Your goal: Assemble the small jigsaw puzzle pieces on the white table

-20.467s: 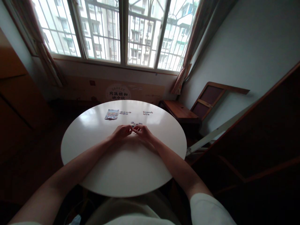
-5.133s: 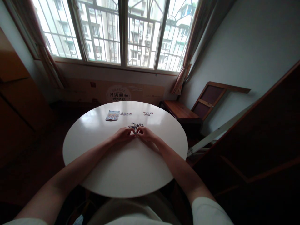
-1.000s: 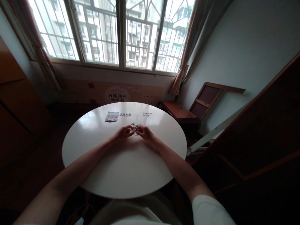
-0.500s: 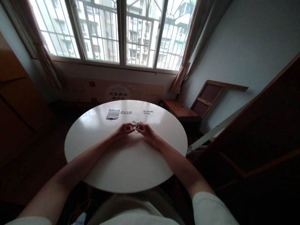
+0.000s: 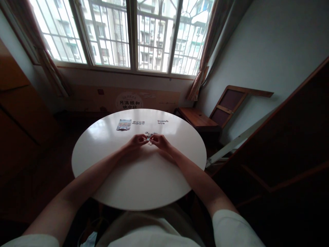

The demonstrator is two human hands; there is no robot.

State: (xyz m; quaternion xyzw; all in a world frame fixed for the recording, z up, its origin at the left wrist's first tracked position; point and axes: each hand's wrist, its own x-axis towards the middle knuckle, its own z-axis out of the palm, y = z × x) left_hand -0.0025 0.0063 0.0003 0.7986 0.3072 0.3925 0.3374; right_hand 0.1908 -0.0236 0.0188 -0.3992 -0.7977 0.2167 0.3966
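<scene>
Over the far half of the round white table (image 5: 133, 185), my left hand (image 5: 137, 140) and my right hand (image 5: 159, 140) meet fingertip to fingertip. Pinched between them is a small pale jigsaw puzzle piece (image 5: 148, 139); both hands are closed on it, though the fingers hide much of it. Around and just behind the fingertips lies a loose heap of jigsaw pieces (image 5: 153, 133), partly covered by my hands. Farther back, several pieces stand in short rows, one group (image 5: 138, 122) on the left and another group (image 5: 162, 121) on the right.
A printed picture packet (image 5: 124, 125) lies flat left of the rows. Right of the table stand a wooden bench (image 5: 196, 116) and a leaning framed panel (image 5: 228, 106). A barred window (image 5: 154, 41) and a printed carton (image 5: 159, 99) are beyond the table.
My hands stay together at the same spot, with only slight finger movement. The whole view has shifted a little.
</scene>
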